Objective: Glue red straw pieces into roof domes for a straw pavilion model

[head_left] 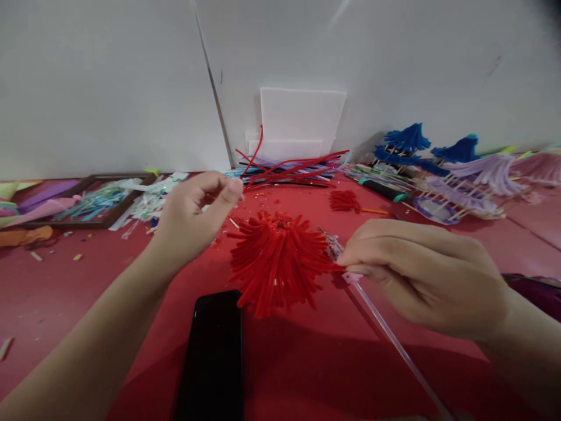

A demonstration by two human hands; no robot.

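A red pipe-cleaner piece, shaped like a drooping cone of many strands, is in the middle of the red table. My right hand pinches the tip of one red strand at the piece's right side. Up and to the left of the piece, my left hand is raised with thumb and fingertips curled together; anything between them is too small to make out. Below the right fingertips, a clear stick with a pink end lies slanting toward the front edge.
A black phone lies in front. Loose red and purple pipe cleaners are at the back by a white board. Blue and lilac models stand back right, near a green-black tool. A brown tray is left.
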